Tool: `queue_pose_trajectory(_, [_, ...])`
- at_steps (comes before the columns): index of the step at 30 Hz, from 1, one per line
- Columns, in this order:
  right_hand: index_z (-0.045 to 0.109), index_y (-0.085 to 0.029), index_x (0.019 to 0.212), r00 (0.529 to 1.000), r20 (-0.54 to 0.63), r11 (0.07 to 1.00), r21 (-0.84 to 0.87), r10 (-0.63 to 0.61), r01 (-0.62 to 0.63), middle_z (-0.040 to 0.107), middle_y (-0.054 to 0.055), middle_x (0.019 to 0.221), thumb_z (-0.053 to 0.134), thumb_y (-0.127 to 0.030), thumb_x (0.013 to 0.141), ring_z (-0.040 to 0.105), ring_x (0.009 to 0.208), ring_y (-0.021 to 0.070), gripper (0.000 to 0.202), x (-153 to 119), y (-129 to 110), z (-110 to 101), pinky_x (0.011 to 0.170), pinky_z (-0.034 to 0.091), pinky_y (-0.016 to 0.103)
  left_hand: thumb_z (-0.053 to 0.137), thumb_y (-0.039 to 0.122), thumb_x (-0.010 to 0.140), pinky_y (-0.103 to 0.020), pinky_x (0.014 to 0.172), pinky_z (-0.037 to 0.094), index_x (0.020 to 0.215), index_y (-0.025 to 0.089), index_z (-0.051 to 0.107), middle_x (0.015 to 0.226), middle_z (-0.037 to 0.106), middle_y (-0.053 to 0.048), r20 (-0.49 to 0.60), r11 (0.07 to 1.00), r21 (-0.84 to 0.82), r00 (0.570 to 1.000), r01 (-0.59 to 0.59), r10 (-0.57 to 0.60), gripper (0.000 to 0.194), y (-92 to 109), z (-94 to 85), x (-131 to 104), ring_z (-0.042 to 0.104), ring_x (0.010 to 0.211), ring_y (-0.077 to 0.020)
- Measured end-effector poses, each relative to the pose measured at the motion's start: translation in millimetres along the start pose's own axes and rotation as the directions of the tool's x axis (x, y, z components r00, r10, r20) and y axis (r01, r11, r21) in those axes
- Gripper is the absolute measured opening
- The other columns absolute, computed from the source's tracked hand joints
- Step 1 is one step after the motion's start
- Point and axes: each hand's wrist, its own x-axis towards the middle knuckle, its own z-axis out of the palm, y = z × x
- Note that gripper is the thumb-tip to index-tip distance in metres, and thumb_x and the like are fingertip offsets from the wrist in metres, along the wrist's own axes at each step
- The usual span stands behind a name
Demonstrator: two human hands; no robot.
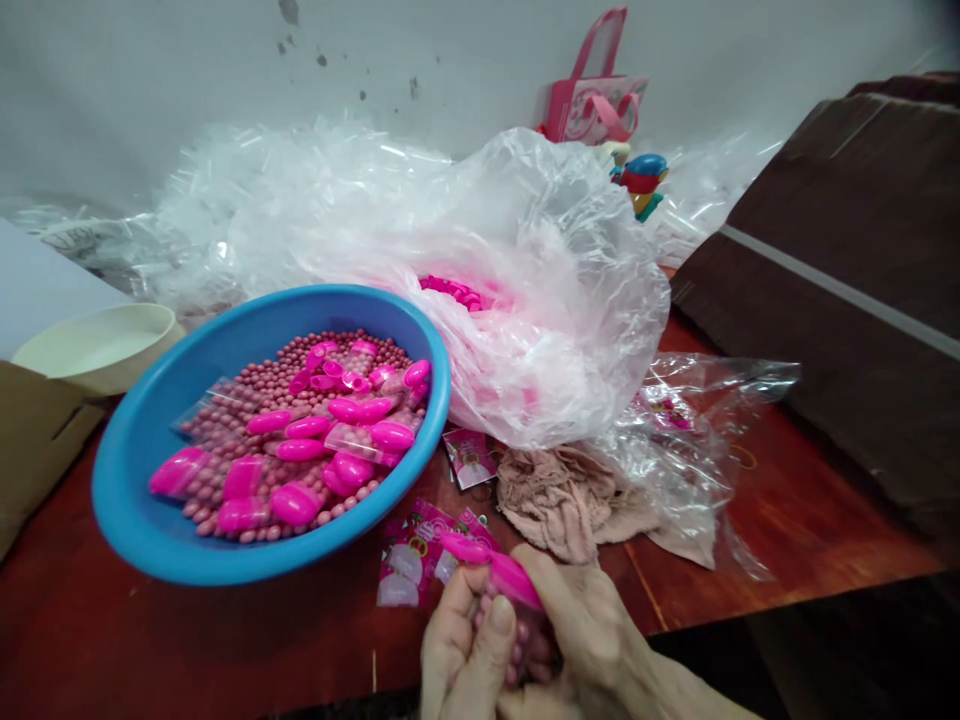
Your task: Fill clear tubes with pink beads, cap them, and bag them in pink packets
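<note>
At the table's front edge, my left hand [457, 645] and my right hand [596, 635] are both closed around a clear container of pink beads [521, 640]. Bright pink plastic parts [510, 578] sit at its top, where the fingers of my right hand press. My left thumb lies across the front of the container; its lower end is hidden by my hands. Just beyond are printed pink cards [416, 560]. To the left, a blue basin [262, 570] holds loose pink beads [277, 375] and several clear containers with pink caps [300, 505].
Behind the basin lies a large plastic bag [547, 330] with pink parts inside, before a heap of clear plastic pieces [262, 200]. A brown cloth [559, 500] and a clear bag [690, 470] are on the right. Stacked brown cardboard [847, 240] rises at far right; a white bowl [105, 345] stands left.
</note>
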Motion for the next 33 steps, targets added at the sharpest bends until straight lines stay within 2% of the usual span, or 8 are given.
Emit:
queue_pose_trajectory(5, [0.028, -0.016, 0.13, 0.993, 0.087, 0.995, 0.05, 0.081, -0.086, 0.067, 0.008, 0.092, 0.061, -0.023, 0.067, 0.068, 0.082, 0.0269, 0.072, -0.7, 6.4, -2.8, 0.067, 0.054, 0.034, 0.081, 0.034, 0.063, -0.018, 0.05, 0.041, 0.085, 0.019, 0.066, 0.056, 0.062, 0.002, 0.148, 0.997, -0.062, 0.987, -0.047, 0.056, 0.031, 9.3, 3.6, 2.2, 0.057, 0.05, -0.0085])
queue_pose_trajectory(11, [0.038, -0.016, 0.135, 0.979, 0.107, 0.93, 0.309, 0.171, -0.197, 0.059, 0.017, 0.121, 0.065, -0.06, 0.067, 0.056, 0.113, 0.0356, 0.085, -2.6, 15.6, -10.4, 0.094, 0.044, 0.045, 0.08, 0.03, 0.066, -0.016, 0.049, 0.043, 0.091, 0.019, 0.067, 0.061, 0.069, -0.002, 0.229, 0.999, -0.034, 0.973, 0.0, 0.008, 0.03, 22.1, -3.3, 3.4, 0.064, 0.05, -0.0099])
queue_pose_trajectory(15, [0.057, -0.025, 0.12, 0.833, 0.307, 0.642, 0.533, 0.46, -0.551, 0.064, 0.01, 0.109, 0.026, -0.072, 0.084, 0.06, 0.103, 0.0268, 0.067, 20.2, 9.3, -32.3, 0.092, 0.044, 0.045, 0.077, 0.034, 0.069, -0.013, 0.043, 0.041, 0.09, 0.017, 0.067, 0.061, 0.072, -0.005, 0.285, 0.999, -0.026, 0.958, 0.044, -0.035, 0.029, 19.1, -9.6, 6.2, 0.063, 0.044, -0.0088])
queue_pose_trajectory(19, [0.061, -0.02, 0.114, 0.68, 0.581, 0.256, 0.645, 0.447, -0.72, 0.066, 0.012, 0.104, 0.023, -0.069, 0.086, 0.064, 0.087, 0.0215, 0.068, 41.9, 7.2, -30.9, 0.076, 0.052, 0.039, 0.076, 0.039, 0.069, -0.011, 0.038, 0.039, 0.089, 0.016, 0.066, 0.058, 0.072, -0.006, 0.33, 0.994, -0.005, 0.938, 0.112, -0.104, 0.031, 13.7, -10.3, 7.0, 0.06, 0.039, -0.0076])
queue_pose_trajectory(22, [0.063, -0.019, 0.106, 0.681, 0.606, 0.015, 0.743, 0.41, -0.67, 0.068, 0.009, 0.089, 0.031, -0.066, 0.087, 0.064, 0.075, 0.0166, 0.06, 52.1, 7.0, -23.3, 0.067, 0.051, 0.031, 0.077, 0.039, 0.068, -0.011, 0.037, 0.039, 0.087, 0.016, 0.067, 0.059, 0.073, -0.005, 0.334, 0.992, -0.007, 0.935, 0.127, -0.117, 0.032, 13.0, -9.8, 7.9, 0.059, 0.038, -0.007])
queue_pose_trajectory(24, [0.065, -0.019, 0.098, 0.748, 0.504, 0.046, 0.816, 0.433, -0.576, 0.067, 0.005, 0.082, 0.042, -0.063, 0.086, 0.063, 0.075, 0.0138, 0.051, 55.1, 5.4, -24.3, 0.07, 0.049, 0.026, 0.077, 0.039, 0.068, -0.011, 0.036, 0.037, 0.088, 0.016, 0.067, 0.059, 0.072, -0.005, 0.315, 0.993, -0.019, 0.943, 0.118, -0.106, 0.032, 14.1, -10.0, 9.9, 0.059, 0.038, -0.0074])
queue_pose_trajectory(28, [0.067, -0.021, 0.089, 0.836, 0.321, 0.427, 0.745, 0.444, -0.513, 0.065, 0.002, 0.086, 0.059, -0.047, 0.083, 0.059, 0.077, 0.0113, 0.028, 48.4, -0.8, -33.5, 0.069, 0.046, 0.021, 0.076, 0.038, 0.069, -0.012, 0.036, 0.035, 0.094, 0.019, 0.065, 0.058, 0.07, -0.002, 0.19, 0.998, -0.06, 0.982, 0.024, -0.012, 0.033, 11.3, -11.2, 15.3, 0.057, 0.038, -0.0073])
queue_pose_trajectory(33, [0.062, -0.024, 0.097, 0.76, 0.135, 0.537, 0.629, 0.636, -0.561, 0.062, -0.001, 0.077, 0.053, -0.039, 0.088, 0.058, 0.07, 0.0106, 0.019, 31.3, -0.7, -30.4, 0.061, 0.046, 0.019, 0.072, 0.038, 0.072, -0.023, 0.06, 0.049, 0.1, 0.018, 0.066, 0.08, 0.07, -0.005, 0.116, 0.968, 0.102, 0.97, -0.227, 0.215, 0.035, -19.3, -11.6, 18.8, 0.062, 0.066, -0.0142])
